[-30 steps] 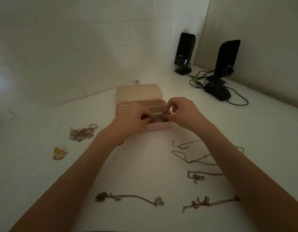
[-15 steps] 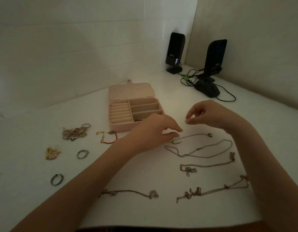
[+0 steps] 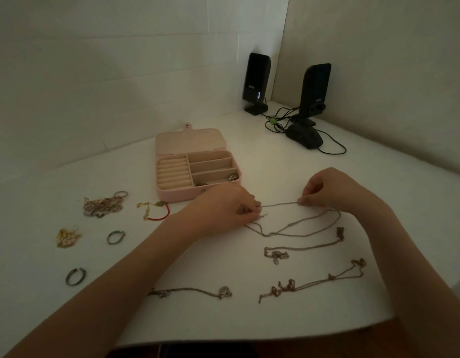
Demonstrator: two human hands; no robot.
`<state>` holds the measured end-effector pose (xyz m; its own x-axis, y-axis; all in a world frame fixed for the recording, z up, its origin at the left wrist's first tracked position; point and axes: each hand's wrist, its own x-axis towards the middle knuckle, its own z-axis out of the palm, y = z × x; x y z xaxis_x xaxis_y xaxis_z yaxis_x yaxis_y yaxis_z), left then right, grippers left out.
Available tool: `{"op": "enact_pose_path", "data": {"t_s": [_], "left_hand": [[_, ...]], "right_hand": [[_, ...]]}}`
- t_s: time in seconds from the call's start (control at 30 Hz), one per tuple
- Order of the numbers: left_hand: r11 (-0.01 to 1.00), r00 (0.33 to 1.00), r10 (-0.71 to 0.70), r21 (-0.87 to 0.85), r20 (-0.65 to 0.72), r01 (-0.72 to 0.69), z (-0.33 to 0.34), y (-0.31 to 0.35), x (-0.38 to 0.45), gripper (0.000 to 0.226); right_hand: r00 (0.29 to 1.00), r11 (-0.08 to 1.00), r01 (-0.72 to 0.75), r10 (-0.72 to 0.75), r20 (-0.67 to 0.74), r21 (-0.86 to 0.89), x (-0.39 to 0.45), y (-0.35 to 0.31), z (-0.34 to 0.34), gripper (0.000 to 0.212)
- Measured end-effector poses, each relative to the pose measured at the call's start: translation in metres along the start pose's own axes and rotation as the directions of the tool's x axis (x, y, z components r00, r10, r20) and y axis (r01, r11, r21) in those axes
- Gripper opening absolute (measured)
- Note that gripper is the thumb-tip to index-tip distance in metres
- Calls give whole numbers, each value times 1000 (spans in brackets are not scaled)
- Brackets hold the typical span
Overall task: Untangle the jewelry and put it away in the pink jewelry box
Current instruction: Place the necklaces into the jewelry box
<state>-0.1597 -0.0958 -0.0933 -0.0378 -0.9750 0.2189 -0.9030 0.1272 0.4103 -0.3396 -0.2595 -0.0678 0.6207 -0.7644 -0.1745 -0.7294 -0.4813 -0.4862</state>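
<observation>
My left hand (image 3: pixel 223 208) and right hand (image 3: pixel 332 189) have left the pink jewelry box (image 3: pixel 198 174) and now each pinch an end of the thin chain (image 3: pixel 279 203), stretched taut just right of the box. So one piece is stowed, and I judge this necklace next; the others lie nearer me.

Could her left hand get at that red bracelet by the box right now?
Probably yes, once free: the red bracelet lies bare on the table just left of the left hand, nothing between them, but that hand pinches a chain.

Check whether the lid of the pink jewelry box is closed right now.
No, the pink jewelry box sits with its lid folded back, so its ring rolls and compartments show.
</observation>
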Motion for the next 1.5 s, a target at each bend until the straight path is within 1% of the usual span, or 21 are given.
{"op": "enact_pose_path", "data": {"t_s": [0.07, 0.2, 0.3, 0.37, 0.6, 0.63, 0.7, 0.73, 0.77, 0.8, 0.87, 0.93, 1.0, 1.03, 1.07, 1.13, 1.2, 1.3, 1.37, 1.4, 1.5], "left_hand": [[1000, 1000, -6, -3, 8, 6, -1, -1, 0, 20], [999, 999, -28, -21, 23, 28, -4, -4, 0, 20], [999, 1000, -28, -28, -4, 28, -5, -7, -2, 25], [998, 999, -39, -50, 0, 39, -5, -9, -3, 24], [997, 998, -54, -55, 12, 55, -7, -13, -5, 17], [997, 999, -52, -50, -7, 51, -8, -12, -6, 20], [995, 992, -78, -70, -100, 71, -11, -6, -5, 21], [988, 980, -110, -125, -167, 90, -12, -2, -4, 20], [971, 964, -155, -215, -216, 108, -13, 1, -3, 27], [938, 954, -200, -324, -221, 122, -14, 5, -3, 37], [833, 958, -258, -532, -126, 154, -16, 10, -1, 48], [720, 960, -275, -674, -58, 166, -17, 11, 1, 38], [609, 946, -315, -781, -80, 137, -21, 10, 3, 19], [575, 929, -350, -810, -119, 113, -24, 8, 4, 11], [572, 904, -395, -814, -164, 102, -29, 5, 3, 9], [573, 845, -481, -813, -233, 102, -37, -5, 1, 18], [517, 801, -547, -850, -242, 97, -43, -16, -1, 22], [463, 763, -600, -882, -241, 85, -45, -27, 1, 22], [434, 748, -614, -899, -251, 55, -46, -27, 5, 22], [396, 749, -614, -918, -249, 19, -48, -25, 5, 21], [234, 788, -577, -968, -213, -90, -54, -20, 6, 20]], "right_hand": [[1000, 1000, 25, -25, -17, 8, -3, 4, -1, 17], [992, 994, 99, -96, 80, -40, -9, 7, -10, 17], [989, 991, 119, -113, 93, -63, -7, 4, -10, 13], [987, 989, 129, -120, 107, -76, -5, 2, -10, 11], [980, 972, 198, -193, 47, -128, 2, -3, -4, 11], [976, 971, 218, -214, 41, -97, 2, -7, -3, 12], [961, 958, 272, -275, 19, 91, -3, -19, -1, 14], [949, 932, 310, -316, -1, 188, -6, -28, -1, 16], [934, 898, 348, -356, -18, 268, -10, -37, -1, 17], [917, 862, 383, -397, -26, 333, -13, -48, -1, 18], [875, 791, 452, -484, -30, 413, -18, -68, -1, 17], [830, 740, 516, -556, -40, 431, -18, -84, -2, 13], [808, 708, 557, -582, -88, 435, -14, -96, -4, 9], [808, 699, 565, -576, -123, 438, -11, -100, -5, 8], [810, 695, 569, -565, -156, 440, -7, -103, -7, 8], [818, 701, 567, -539, -200, 433, 1, -107, -10, 8], [828, 709, 557, -514, -223, 433, 9, -108, -11, 8], [827, 681, 559, -495, -265, 474, 16, -111, -13, 10], [814, 645, 578, -493, -306, 500, 19, -114, -13, 11], [806, 622, 590, -494, -327, 514, 20, -116, -13, 12], [785, 546, 615, -490, -378, 569, 20, -122, -14, 12]]}}
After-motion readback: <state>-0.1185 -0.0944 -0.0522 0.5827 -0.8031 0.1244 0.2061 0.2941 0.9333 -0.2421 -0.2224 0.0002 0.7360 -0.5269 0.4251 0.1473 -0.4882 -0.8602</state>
